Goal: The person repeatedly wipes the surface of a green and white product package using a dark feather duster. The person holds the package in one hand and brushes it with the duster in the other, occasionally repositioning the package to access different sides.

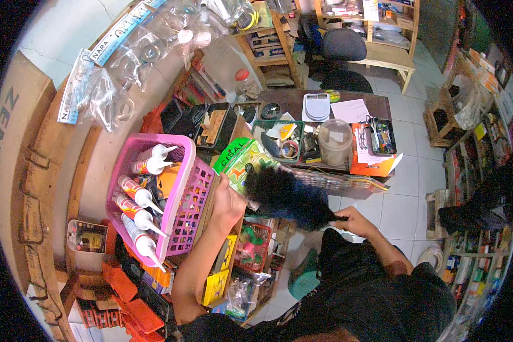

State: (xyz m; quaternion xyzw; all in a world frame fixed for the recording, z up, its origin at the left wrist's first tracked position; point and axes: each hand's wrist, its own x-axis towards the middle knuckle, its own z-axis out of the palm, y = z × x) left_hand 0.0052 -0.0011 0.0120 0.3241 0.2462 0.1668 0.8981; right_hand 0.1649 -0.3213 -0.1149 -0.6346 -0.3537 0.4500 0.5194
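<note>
My right hand (352,222) grips the handle end of a black duster (286,196), whose fluffy head is blurred. The duster's head overlaps the lower right of a green printed package (235,160). My left hand (228,203) holds this package at its lower left edge, thumb uppermost; its other fingers are partly hidden. Just left of that hand stands a pink plastic basket (188,166). Several sealant cartridges (130,188) with white nozzles lie in it, leaning over its near side.
Behind the package, a desk (282,98) carries a digital scale (317,107), a clear plastic tub (335,141), a green tray (278,124) and a black tray (382,137). A red basket (253,246) sits low, below my left forearm. Packed shelves (474,256) line the right.
</note>
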